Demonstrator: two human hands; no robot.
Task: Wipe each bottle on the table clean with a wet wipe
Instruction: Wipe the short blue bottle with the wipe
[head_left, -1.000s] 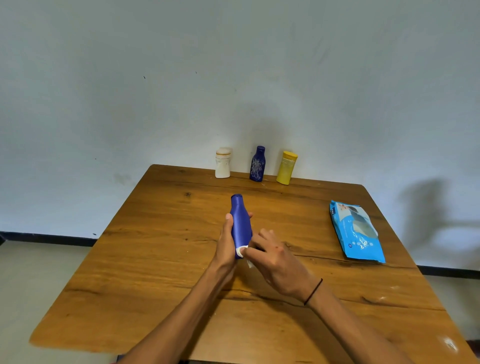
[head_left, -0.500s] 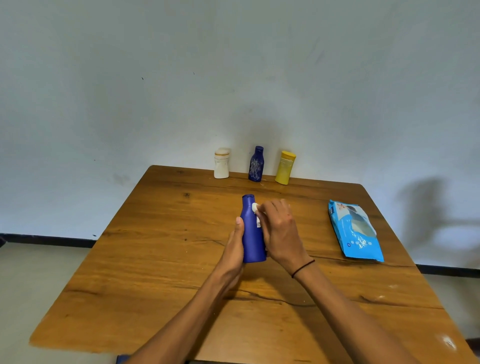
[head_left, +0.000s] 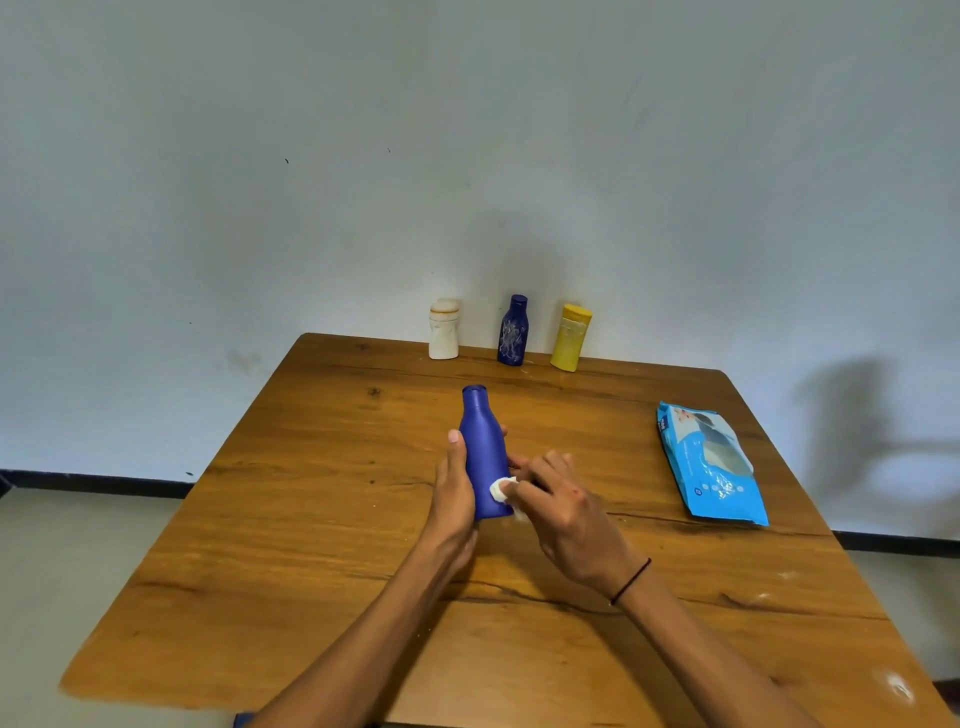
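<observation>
- My left hand (head_left: 454, 499) wraps the lower body of the plain blue bottle (head_left: 483, 452), thumb up one side and fingers curled behind, so it stays steady and upright over the middle of the wooden table (head_left: 291, 519) while I rub it.
- My right hand (head_left: 566, 512) pinches a small bunched wet wipe (head_left: 500, 489) between thumb and fingertips and presses it against the bottle's lower right side, near the base.
- I judge this bottle to be partway through its wipe.
- Three more bottles stand in a row at the far edge against the wall, out of my way: a white bottle (head_left: 444, 329) with a stained cap, a dark blue patterned bottle (head_left: 513, 331), and a yellow bottle (head_left: 570, 337).
- The blue wet wipe pack (head_left: 709, 465) lies flat to my right, within easy reach for a fresh sheet.
- The bottle I hold shows no label on the side facing me; the print on the pack and the pale pattern on the far blue bottle are too small to read.
</observation>
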